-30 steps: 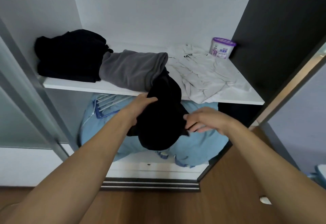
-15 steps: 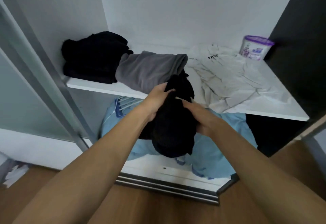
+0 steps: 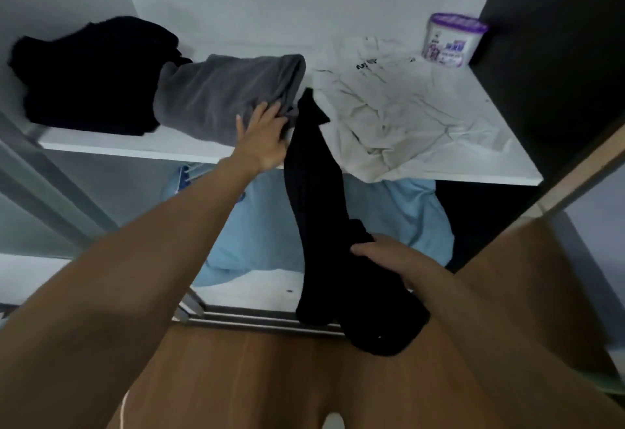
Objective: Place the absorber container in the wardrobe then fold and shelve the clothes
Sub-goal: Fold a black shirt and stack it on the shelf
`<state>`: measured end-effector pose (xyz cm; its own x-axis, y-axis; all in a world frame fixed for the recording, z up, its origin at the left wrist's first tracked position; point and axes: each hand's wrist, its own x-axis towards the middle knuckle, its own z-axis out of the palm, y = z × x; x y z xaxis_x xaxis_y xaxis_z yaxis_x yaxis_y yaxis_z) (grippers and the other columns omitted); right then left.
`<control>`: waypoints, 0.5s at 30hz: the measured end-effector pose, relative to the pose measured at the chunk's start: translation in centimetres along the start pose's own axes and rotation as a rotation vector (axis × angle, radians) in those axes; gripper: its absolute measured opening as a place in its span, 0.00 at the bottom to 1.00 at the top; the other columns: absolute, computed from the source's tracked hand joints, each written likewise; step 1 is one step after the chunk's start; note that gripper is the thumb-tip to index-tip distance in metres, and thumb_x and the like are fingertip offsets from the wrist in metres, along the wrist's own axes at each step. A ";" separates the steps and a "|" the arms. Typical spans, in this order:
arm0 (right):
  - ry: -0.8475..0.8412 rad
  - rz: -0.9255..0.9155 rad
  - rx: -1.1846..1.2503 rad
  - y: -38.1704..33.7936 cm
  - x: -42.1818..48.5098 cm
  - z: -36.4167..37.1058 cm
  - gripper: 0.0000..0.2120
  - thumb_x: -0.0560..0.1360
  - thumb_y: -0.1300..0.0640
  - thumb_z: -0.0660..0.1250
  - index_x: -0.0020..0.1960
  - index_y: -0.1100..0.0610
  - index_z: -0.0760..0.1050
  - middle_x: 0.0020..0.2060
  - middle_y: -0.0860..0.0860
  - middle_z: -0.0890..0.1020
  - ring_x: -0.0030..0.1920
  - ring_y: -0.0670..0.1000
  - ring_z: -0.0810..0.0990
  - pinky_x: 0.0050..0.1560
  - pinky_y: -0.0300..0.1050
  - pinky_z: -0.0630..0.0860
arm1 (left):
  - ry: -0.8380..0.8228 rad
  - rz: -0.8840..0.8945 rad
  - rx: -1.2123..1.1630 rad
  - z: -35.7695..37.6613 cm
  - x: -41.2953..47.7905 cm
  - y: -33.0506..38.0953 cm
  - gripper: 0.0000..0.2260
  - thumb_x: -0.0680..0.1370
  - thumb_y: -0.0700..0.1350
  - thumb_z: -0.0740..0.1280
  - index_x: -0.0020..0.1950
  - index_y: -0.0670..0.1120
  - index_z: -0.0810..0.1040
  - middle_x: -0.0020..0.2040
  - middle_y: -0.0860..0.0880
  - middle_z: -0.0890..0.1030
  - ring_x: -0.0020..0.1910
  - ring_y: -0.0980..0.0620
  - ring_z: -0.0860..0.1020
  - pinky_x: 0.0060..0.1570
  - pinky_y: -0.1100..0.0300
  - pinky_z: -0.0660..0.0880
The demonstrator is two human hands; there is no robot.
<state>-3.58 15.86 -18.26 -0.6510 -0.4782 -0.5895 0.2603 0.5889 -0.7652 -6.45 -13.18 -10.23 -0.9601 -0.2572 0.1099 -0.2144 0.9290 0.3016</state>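
The absorber container (image 3: pixel 451 40), white with a purple lid, stands at the back right corner of the white wardrobe shelf (image 3: pixel 135 145). On the shelf lie a black bundle (image 3: pixel 91 73), a grey folded garment (image 3: pixel 223 97) and a crumpled white T-shirt (image 3: pixel 406 114). My left hand (image 3: pixel 262 137) presses flat against the grey garment's front end, fingers spread. My right hand (image 3: pixel 389 259) grips a long black garment (image 3: pixel 318 198) that stretches from the shelf edge down past the wardrobe's rail.
A light blue garment (image 3: pixel 263 225) and a blue hanger (image 3: pixel 184 173) lie below the shelf. A dark side panel (image 3: pixel 554 56) bounds the shelf on the right, a sliding door frame (image 3: pixel 61 198) on the left. Wooden floor (image 3: pixel 253 378) lies below.
My right hand has pulled the black garment down and toward me, stretching it out long. My left hand has let go of it and moved up onto the grey garment.
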 end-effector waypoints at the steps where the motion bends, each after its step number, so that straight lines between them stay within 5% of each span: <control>1: -0.019 0.038 -0.071 1.1 -0.6 0.2 0.16 0.75 0.47 0.68 0.61 0.48 0.74 0.51 0.47 0.83 0.46 0.46 0.83 0.40 0.33 0.76 | -0.032 -0.007 -0.003 -0.4 0.5 0.1 0.25 0.78 0.41 0.62 0.76 0.46 0.67 0.82 0.50 0.51 0.81 0.48 0.44 0.75 0.34 0.38; 6: 0.064 0.042 -0.101 5.5 -3.4 3.1 0.10 0.77 0.52 0.67 0.58 0.48 0.76 0.47 0.45 0.81 0.48 0.44 0.81 0.40 0.29 0.73 | 0.069 0.029 -0.077 0.4 -2.2 1.2 0.29 0.74 0.39 0.64 0.76 0.47 0.65 0.82 0.48 0.49 0.81 0.48 0.44 0.75 0.36 0.38; 9: 0.198 -0.071 0.121 4.3 -5.0 5.4 0.12 0.74 0.54 0.69 0.57 0.48 0.79 0.43 0.45 0.85 0.45 0.46 0.84 0.42 0.30 0.77 | 0.197 0.258 -0.274 2.8 -8.5 1.2 0.27 0.72 0.35 0.65 0.72 0.41 0.70 0.79 0.41 0.61 0.78 0.41 0.58 0.76 0.42 0.52; 12: 0.264 -0.178 0.307 1.8 -6.6 7.8 0.12 0.69 0.55 0.70 0.53 0.51 0.81 0.41 0.51 0.87 0.45 0.51 0.86 0.44 0.41 0.81 | -0.077 0.227 -0.688 5.1 -15.6 0.2 0.24 0.77 0.33 0.64 0.73 0.41 0.68 0.73 0.42 0.69 0.73 0.44 0.67 0.74 0.54 0.61; 15: 0.275 -0.259 0.443 -1.1 -8.3 10.6 0.15 0.67 0.55 0.69 0.54 0.55 0.80 0.40 0.52 0.87 0.44 0.53 0.86 0.41 0.43 0.81 | -0.368 0.023 -0.919 6.2 -21.4 -3.1 0.21 0.80 0.39 0.67 0.72 0.47 0.70 0.67 0.46 0.77 0.67 0.48 0.75 0.70 0.52 0.69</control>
<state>9.07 12.23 -15.24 -0.8793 -0.3483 -0.3250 0.3028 0.1180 -0.9457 13.63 -8.89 -19.34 -0.9916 0.0016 -0.1290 -0.1215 0.3253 0.9378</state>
